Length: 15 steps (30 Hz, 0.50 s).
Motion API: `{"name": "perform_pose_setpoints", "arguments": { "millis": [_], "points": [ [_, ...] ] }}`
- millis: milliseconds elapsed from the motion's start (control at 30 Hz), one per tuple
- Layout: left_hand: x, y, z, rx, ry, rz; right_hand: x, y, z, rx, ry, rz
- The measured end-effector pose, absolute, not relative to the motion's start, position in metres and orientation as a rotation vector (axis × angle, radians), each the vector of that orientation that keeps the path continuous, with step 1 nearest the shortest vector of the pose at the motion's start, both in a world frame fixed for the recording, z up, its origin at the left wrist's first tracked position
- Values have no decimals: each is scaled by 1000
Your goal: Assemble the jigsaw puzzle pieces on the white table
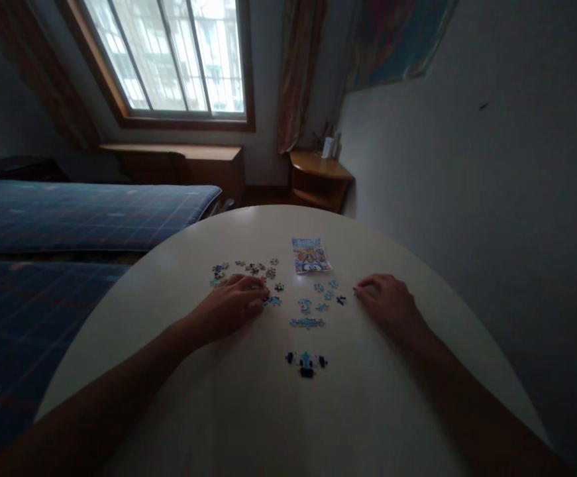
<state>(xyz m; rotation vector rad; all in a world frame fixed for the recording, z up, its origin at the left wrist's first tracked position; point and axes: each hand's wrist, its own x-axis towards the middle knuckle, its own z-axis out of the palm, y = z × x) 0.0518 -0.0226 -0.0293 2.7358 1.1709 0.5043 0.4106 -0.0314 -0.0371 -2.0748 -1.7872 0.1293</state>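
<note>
My left hand (pixel 236 301) rests low over a loose heap of jigsaw pieces (pixel 256 268), its fingers stretched out and slightly curved. Its fingertips are beside a light blue piece (pixel 274 301) and hide some others. On the right, my right hand (pixel 387 301) pinches a small puzzle piece (pixel 355 291) at the tabletop, mostly covered by the fingertips. Between the hands lie several loose light blue pieces (pixel 322 307) and a dark one (pixel 341 300). Nearer me are a joined blue strip (pixel 307 323) and a joined dark-and-blue section (pixel 307 362).
A printed picture packet (pixel 311 256) lies beyond the pieces on the round white table (pixel 248 411). A bed with a plaid cover (pixel 84 215) stands at the left, a wall (pixel 491 172) at the right. Behind are a desk (pixel 209 153) and a corner shelf (pixel 320 165).
</note>
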Motion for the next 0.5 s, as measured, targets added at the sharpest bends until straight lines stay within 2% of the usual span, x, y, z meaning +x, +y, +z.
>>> {"name": "perform_pose_setpoints", "arguments": {
  "millis": [500],
  "points": [
    [52, -15, -31, 2741, 1383, 645, 409, -31, -38, -2094, -1767, 121]
  ]
}}
